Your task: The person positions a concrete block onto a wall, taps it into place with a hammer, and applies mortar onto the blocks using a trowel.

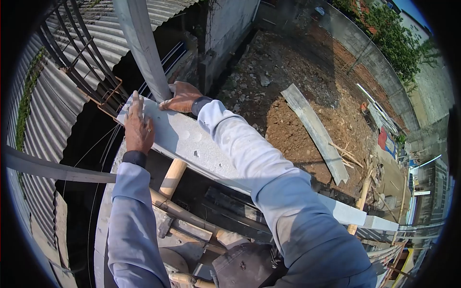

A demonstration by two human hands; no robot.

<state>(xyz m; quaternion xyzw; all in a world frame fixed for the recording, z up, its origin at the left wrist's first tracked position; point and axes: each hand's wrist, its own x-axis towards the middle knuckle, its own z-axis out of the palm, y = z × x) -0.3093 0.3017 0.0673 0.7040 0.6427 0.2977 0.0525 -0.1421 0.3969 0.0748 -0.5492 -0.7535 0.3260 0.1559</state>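
A pale grey lightweight concrete block (197, 149) lies along the top of a wall, with small pits in its face. My left hand (139, 127) rests on its near left end, fingers stretched out and pointing forward. My right hand (182, 97) is at the block's far edge, fingers bent around it, close to the foot of a grey post (141, 48). Part of its fingers is hidden. The post rises at a tilt beside both hands. Left of my left hand, a cage of rusty reinforcing bars (86, 67) meets the wall end.
Corrugated roofing (53, 115) lies to the left, past a dark gap. Below me are bamboo poles (173, 175), a hammer (164, 224) and a dark cap or cloth (247, 266). To the right, a long board (314, 134) lies on rubble-strewn soil (288, 125).
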